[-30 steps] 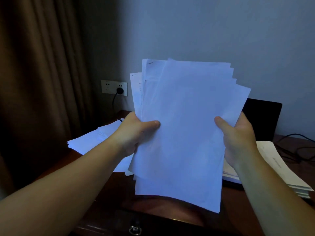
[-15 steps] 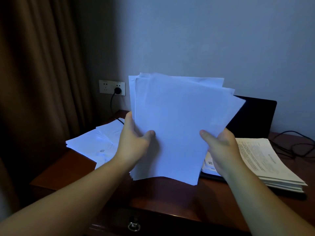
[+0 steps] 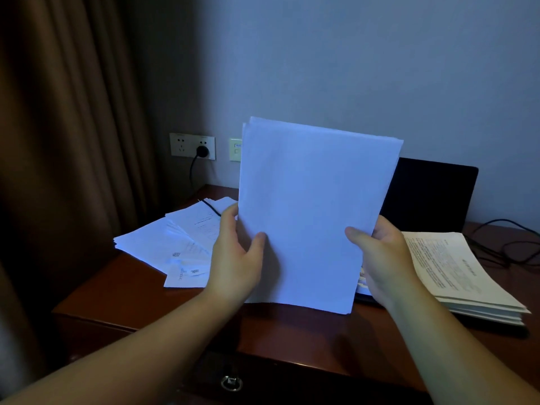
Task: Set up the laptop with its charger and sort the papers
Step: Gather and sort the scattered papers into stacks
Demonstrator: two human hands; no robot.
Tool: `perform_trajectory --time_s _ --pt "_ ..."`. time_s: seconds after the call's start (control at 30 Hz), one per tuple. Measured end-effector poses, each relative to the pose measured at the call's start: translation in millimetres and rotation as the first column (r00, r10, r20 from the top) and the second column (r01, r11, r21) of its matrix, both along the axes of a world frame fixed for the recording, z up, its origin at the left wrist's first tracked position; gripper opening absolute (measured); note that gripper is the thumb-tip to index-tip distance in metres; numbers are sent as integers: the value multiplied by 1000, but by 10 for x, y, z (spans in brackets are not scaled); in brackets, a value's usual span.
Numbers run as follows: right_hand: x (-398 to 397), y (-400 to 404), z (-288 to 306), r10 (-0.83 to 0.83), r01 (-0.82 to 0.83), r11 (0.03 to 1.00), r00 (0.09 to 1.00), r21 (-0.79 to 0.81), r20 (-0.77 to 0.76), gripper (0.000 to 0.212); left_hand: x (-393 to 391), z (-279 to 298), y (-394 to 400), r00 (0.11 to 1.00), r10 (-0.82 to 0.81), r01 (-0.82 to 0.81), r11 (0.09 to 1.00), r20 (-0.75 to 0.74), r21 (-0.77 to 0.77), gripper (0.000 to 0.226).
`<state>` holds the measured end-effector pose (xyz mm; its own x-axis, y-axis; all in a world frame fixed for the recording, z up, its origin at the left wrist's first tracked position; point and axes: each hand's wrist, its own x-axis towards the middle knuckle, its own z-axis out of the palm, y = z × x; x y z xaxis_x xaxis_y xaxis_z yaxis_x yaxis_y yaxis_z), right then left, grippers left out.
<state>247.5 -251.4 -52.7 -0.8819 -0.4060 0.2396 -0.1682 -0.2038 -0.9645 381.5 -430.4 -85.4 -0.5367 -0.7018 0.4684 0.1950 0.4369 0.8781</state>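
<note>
Left hand (image 3: 233, 258) and right hand (image 3: 385, 258) pinch an upright paper sheaf (image 3: 312, 211), thumbs in front, above the tabletop (image 3: 292, 337); laptop (image 3: 432, 197) at two o'clock.

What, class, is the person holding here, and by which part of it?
A sheaf of white papers, held upright over the desk: the left hand grips its lower left edge and the right hand its lower right edge, thumbs on the front.

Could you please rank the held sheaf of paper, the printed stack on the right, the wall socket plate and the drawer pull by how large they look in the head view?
1. Held sheaf of paper, though it is nearest the camera.
2. Printed stack.
3. Wall socket plate.
4. Drawer pull.
</note>
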Motion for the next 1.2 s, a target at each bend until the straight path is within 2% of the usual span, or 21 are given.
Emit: perform_trajectory --time_s 0.1,0.17,0.3,0.4,0.5,0.6,0.7,0.8,0.87,1.0,1.03,1.07,1.13,1.2 --pt "-15 10 94 10 -13 998 999 -58 -40 34 -85 -5 -73 999 42 -41 999 -17 32 56" --pt "-6 45 56 61 -61 998 998 -18 -20 34 -107 -110 -105 1000 30 -30 998 -8 57 54" --pt "7 93 -240 128 -134 967 991 217 43 30 -57 -438 -61 984 -14 -1 996 178 85 41" --pt "23 90 -286 137 -127 945 990 302 -13 31 -57 -526 -55 969 -4 -23 994 246 109 31" --pt "-32 117 -230 169 -95 870 980 484 -110 21 -79 -485 -65 964 3 -31 995 265 100 31" --pt "-110 180 -171 186 6 760 956 650 -225 37 -114 -409 -71 965 14 -34 997 263 72 30" --pt "-178 258 -146 221 43 713 933 699 -283 49 -177 -305 -68 967 21 -31 999 255 36 32" --pt "-202 334 -111 167 59 744 948 666 -271 36 -255 -170 -56 971 -5 4 1000 239 2 38" --pt "-224 365 -95 114 49 799 966 599 -232 24 -320 -55 -54 971 -28 33 999 235 -16 40" --pt "-272 440 -113 10 67 870 988 488 -153 38 -481 223 -72 962 -31 32 999 270 1 37" --pt "-295 468 -125 -35 82 890 993 449 -113 33 -528 281 -80 962 -30 25 999 270 21 34" --pt "-309 498 -132 -74 96 910 995 404 -68 25 -578 334 -80 966 -33 16 997 257 69 32" --pt "-330 554 -136 -109 101 953 994 285 11 17 -685 403 -53 975 -94 30 955 202 297 35" --pt "-368 609 -142 -154 139 967 987 214 54 15 -786 445 56 964 -233 123 819 129 560 44"
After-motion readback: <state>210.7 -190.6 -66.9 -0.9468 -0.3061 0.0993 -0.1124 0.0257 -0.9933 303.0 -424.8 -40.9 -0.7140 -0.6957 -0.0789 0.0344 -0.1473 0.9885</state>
